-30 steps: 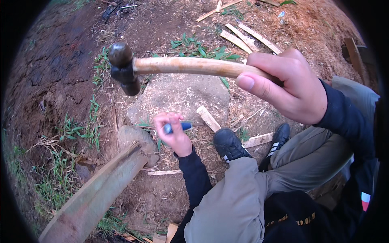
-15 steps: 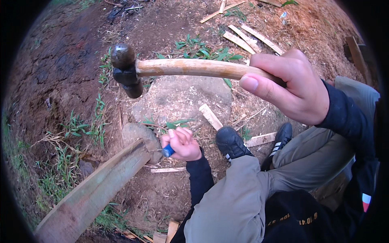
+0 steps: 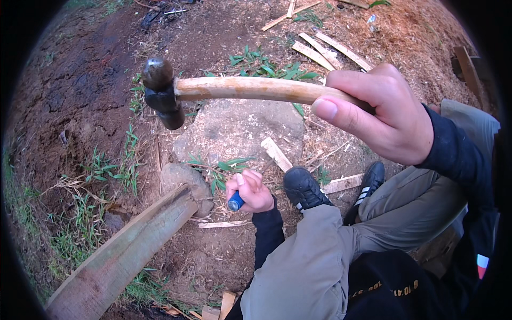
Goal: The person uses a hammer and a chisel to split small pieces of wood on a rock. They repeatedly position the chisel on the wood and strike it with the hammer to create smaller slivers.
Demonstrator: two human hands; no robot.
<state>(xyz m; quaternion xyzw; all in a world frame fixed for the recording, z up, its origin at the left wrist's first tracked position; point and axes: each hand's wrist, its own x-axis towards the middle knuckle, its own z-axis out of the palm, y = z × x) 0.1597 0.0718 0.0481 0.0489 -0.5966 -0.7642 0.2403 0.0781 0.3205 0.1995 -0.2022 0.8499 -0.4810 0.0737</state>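
Hammer (image 3: 213,90) with a pale wooden handle and a dark metal head is raised above the ground, its head hanging over the left edge of the flat grey stone (image 3: 240,133).

Taking that stone as the landmark, and going from the biggest thing down: a long wooden beam (image 3: 122,256) lies below and to the left of it, running from the lower left corner up toward the stone and ending against a smaller rounded rock (image 3: 186,181) that sits just beside the stone's lower left side. The person's bent legs in grey trousers fill the ground below and to the right of the stone, with a black shoe (image 3: 301,186) planted near its lower right edge. The right hand (image 3: 389,117), to the right of the stone, is clenched around the end of the hammer's handle. The left hand (image 3: 250,192), just below the stone, is closed around a small blue-handled tool (image 3: 236,201); its tip is hidden. Thin wood offcuts (image 3: 276,153) lie around the stone, one resting at its lower right edge.
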